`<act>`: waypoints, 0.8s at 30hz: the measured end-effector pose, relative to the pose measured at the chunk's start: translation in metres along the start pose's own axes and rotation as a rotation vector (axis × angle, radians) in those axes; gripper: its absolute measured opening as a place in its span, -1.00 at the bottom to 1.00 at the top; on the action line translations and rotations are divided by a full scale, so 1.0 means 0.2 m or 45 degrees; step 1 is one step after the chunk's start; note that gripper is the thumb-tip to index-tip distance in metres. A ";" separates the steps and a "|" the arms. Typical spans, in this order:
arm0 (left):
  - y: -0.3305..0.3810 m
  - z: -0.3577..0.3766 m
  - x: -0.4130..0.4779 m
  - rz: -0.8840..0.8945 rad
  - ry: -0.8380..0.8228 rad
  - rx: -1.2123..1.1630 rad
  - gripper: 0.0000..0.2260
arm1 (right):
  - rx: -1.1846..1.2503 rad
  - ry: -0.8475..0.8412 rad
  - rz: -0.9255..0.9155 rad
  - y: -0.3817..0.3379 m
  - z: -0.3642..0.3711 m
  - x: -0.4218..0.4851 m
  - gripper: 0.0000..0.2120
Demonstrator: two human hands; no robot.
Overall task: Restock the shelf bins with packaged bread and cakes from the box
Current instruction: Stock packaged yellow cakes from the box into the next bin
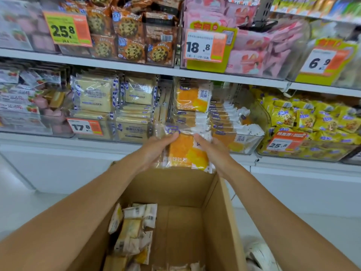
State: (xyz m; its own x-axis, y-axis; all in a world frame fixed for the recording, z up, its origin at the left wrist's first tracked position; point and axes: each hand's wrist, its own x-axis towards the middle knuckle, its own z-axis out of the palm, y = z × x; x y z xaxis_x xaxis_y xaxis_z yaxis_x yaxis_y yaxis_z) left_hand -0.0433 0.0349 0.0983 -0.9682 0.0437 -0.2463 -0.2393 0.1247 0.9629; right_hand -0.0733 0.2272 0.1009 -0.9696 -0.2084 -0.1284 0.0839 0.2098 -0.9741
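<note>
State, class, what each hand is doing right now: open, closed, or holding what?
Left hand: grips the orange bread packet by its left side.
Right hand: grips the same packet by its right side.

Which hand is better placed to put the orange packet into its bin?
Right, probably. The right hand holds the orange packet on the side nearer the matching bin; the left hand grips its far edge.
</note>
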 end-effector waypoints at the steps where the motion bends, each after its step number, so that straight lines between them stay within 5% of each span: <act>1: 0.06 -0.01 0.08 0.076 0.099 0.182 -0.41 | -0.004 0.089 -0.082 -0.02 -0.02 0.06 -0.85; 5: 0.30 -0.05 0.43 0.371 0.323 0.409 -0.23 | -0.131 0.388 -0.399 -0.17 -0.12 0.37 -0.77; 8: 0.39 -0.09 0.71 0.497 0.309 0.386 -0.38 | -0.254 0.507 -0.505 -0.25 -0.16 0.64 -0.65; 11: 0.37 -0.13 0.91 0.515 0.487 0.721 -0.64 | -0.227 0.339 -0.309 -0.23 -0.14 0.81 -0.47; 13: 0.33 -0.15 0.95 0.494 0.566 0.892 -0.65 | -0.213 0.282 -0.292 -0.17 -0.14 0.86 -0.54; 17: 0.25 -0.18 0.96 0.685 0.520 0.612 -0.25 | -0.199 0.347 -0.281 -0.11 -0.13 0.89 -0.80; 19: 0.25 -0.19 0.97 0.700 0.519 0.728 -0.25 | -0.217 0.311 -0.231 -0.12 -0.11 0.89 -0.92; 22: 0.26 -0.17 0.95 0.552 0.591 0.976 -0.35 | -0.361 0.290 -0.196 -0.14 -0.08 0.88 -0.77; 24: 0.25 -0.15 0.92 0.524 0.616 0.886 -0.36 | -0.361 0.331 -0.197 -0.15 -0.08 0.85 -0.76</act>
State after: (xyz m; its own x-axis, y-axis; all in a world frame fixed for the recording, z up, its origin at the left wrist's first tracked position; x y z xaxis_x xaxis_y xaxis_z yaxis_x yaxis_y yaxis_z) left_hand -0.2353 0.0195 0.1046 -0.9294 -0.1809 0.3216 0.0743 0.7619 0.6434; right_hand -0.2442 0.2014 0.1123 -0.9946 -0.0172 0.1024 -0.0989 0.4575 -0.8837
